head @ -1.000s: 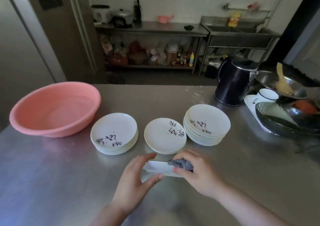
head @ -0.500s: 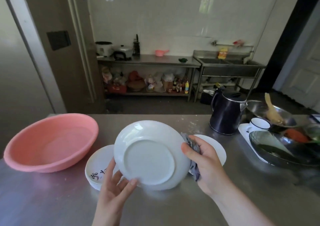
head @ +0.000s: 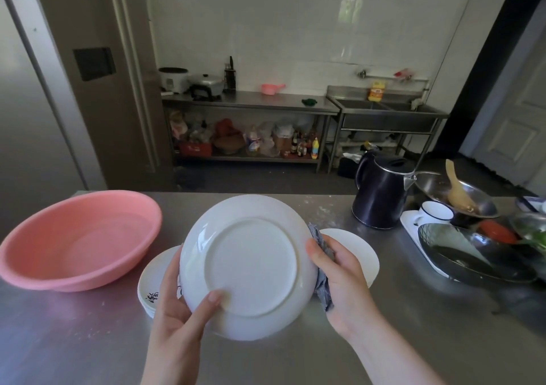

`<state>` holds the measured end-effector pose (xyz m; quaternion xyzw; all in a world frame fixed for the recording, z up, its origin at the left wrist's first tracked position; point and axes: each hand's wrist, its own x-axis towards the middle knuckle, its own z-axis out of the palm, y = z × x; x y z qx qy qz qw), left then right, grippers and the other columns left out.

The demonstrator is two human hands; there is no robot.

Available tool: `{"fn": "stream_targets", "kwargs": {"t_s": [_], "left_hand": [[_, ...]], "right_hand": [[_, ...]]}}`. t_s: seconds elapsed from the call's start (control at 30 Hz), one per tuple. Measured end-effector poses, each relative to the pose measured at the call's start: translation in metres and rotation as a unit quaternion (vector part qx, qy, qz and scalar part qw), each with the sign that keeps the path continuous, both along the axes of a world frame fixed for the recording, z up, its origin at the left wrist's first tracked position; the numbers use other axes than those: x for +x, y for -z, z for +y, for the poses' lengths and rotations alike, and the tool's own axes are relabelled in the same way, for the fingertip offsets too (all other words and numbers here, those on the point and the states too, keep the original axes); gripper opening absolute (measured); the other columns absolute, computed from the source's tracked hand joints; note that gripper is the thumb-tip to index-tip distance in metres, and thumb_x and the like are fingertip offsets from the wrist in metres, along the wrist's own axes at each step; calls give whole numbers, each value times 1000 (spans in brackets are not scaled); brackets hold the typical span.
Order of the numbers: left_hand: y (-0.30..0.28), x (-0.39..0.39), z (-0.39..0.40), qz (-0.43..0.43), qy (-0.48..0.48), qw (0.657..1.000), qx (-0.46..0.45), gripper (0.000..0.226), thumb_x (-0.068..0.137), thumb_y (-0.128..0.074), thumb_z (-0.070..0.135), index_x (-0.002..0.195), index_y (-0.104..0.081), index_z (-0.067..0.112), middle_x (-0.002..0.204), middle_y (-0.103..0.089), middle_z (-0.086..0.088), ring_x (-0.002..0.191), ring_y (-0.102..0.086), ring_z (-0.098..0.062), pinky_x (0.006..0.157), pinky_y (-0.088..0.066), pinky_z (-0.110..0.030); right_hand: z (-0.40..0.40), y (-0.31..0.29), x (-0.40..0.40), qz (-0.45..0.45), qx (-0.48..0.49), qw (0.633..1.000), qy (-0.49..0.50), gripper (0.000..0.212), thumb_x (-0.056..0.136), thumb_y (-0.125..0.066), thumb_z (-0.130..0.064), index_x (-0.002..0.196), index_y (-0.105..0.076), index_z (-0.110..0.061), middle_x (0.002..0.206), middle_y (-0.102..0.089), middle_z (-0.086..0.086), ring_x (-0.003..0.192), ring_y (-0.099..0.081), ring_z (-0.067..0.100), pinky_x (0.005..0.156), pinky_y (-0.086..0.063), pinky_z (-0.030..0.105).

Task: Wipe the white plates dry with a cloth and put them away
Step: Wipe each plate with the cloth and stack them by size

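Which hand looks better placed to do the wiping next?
The right hand: it already grips the grey cloth against the plate's edge. The left hand only steadies the plate.

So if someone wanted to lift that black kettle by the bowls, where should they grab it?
Probably by the looped handle on the black kettle's left side, coming in from the left over the bare steel counter. The loop stands clear of the body, so fingers could curl through it. The spout side points at the metal bowl and white cup, which crowd that approach.
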<state>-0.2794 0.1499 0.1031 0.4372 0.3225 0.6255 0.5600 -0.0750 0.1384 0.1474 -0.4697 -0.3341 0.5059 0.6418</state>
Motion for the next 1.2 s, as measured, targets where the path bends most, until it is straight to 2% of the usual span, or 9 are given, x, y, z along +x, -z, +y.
{"fn": "stream_targets", "kwargs": {"t_s": [0.1, 0.27, 0.37, 0.47, 0.63, 0.73, 0.9, 1.07, 1.2], "left_hand": [[-9, 1, -1, 0, -22, 1000, 6, 75, 71, -61, -4, 128, -58, 45, 130, -64, 11, 116, -63, -13, 89, -55, -28], [-27, 2, 0, 0, -33, 999, 22, 73, 71, -68, -2, 129, -57, 41, 127, -66, 10, 112, -65, -12, 81, -57, -23], [-31, -1, 2, 8, -26, 999, 21, 78, 66, -75, 0, 130, -58, 41, 129, -65, 7, 115, -64, -16, 87, -56, -26], [-31, -1, 2, 18, -29, 999, 16, 71, 70, -70, 2, 126, -60, 45, 126, -66, 9, 113, -65, -15, 90, -55, -29], [-27, 1, 0, 38, -6, 999, 16, 75, 64, -78, 0, 122, -61, 45, 121, -69, 9, 108, -67, -16, 86, -57, -24], [-28, 5, -1, 50, -11, 998, 28, 69, 64, -70, 6, 121, -63, 42, 122, -69, 9, 109, -66, -12, 87, -55, -22], [-38, 11, -3, 98, -41, 991, 75, 67, 64, -68, 10, 126, -54, 31, 112, -63, 35, 106, -60, 9, 80, -47, -5], [-38, 12, -2, 164, -43, 978, 119, 67, 71, -68, 11, 132, -50, 31, 126, -59, 30, 121, -53, 7, 93, -41, -6], [-35, 18, -1, 167, -34, 979, 111, 67, 73, -71, 17, 134, -48, 33, 133, -57, 27, 128, -50, 4, 105, -40, -15]], "right_hand": [[0, 0, -2, -38, -3, 999, 19, 32, 75, -79, -36, 99, -72, -17, 101, -70, 17, 88, -62, 23, 80, -46, 40], [1, -5, -1, -104, 1, 994, 45, 30, 75, -70, -41, 98, -70, -20, 73, -61, 2, 63, -52, 12, 53, -42, 22], [5, -11, 7, -100, 1, 994, 43, 16, 87, -69, -27, 102, -68, -24, 81, -66, 0, 71, -58, 13, 65, -44, 29], [10, -18, 14, -90, 23, 993, 70, 26, 94, -52, -10, 111, -62, -27, 105, -69, -5, 86, -65, 9, 82, -47, 31], [8, -32, 7, -355, 120, 922, 96, 31, 93, -62, -13, 119, -52, -25, 113, -59, -23, 103, -54, -15, 81, -37, 2], [14, -32, 0, -445, 148, 876, 116, 36, 84, -74, -18, 115, -62, -33, 110, -62, -26, 109, -53, -7, 87, -38, 5], [27, -29, -21, -500, 198, 833, 129, 39, 86, -65, -30, 125, -64, -27, 119, -54, -15, 114, -42, -1, 96, -27, 3], [28, -41, -46, -544, 261, 792, 94, 39, 91, -58, -28, 130, -61, -25, 120, -54, -9, 112, -43, 10, 98, -29, 9], [20, -47, -67, -561, 326, 760, 33, 32, 84, -65, -28, 116, -61, -23, 114, -58, -17, 107, -47, 9, 95, -37, 18]]}}
